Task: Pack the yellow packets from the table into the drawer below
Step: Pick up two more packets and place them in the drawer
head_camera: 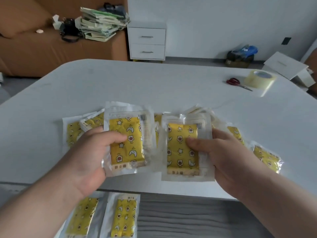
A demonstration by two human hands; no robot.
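Pale room with white walls and grey floor; brown sofa (pixel 34 47) at far left, loaded with a leaning stack of papers (pixel 101 24) and a black bag (pixel 69 30). White two-drawer cabinet (pixel 147 42) against the far wall, just right of the sofa; dark bag with blue plastic (pixel 241 54) on the floor farther right; loose white drawer unit (pixel 285 66) at the right margin. White bench (pixel 154 83) with rounded far corners filling the middle of the view, far half bare and open, near edge running straight across under the wrists. Clear tape roll (pixel 259 79) near the far right corner, red-handled scissors (pixel 237 83) just beside it on the left. Loose heap of yellow packets (pixel 266 156) spread along the near part of the bench, overlapping, some at far left, some trailing toward the right edge. Left hand (pixel 91 155) closed on a left packet (pixel 127 140), thumb on its face, lifted upright over the heap. Right hand (pixel 221 155) closed likewise on a right packet (pixel 184 148), thumb pressed at mid-face. Below the near edge, drawer (pixel 180 217) with grey ribbed bottom, mostly bare at right, two packed packets (pixel 124 219) lying side by side at its left. Clear wrappers, yellow insides printed with stars, moons and fried-egg shapes; small barcode at the upper right of each held one; short line of characters at the bottom strip, too blurred to read.
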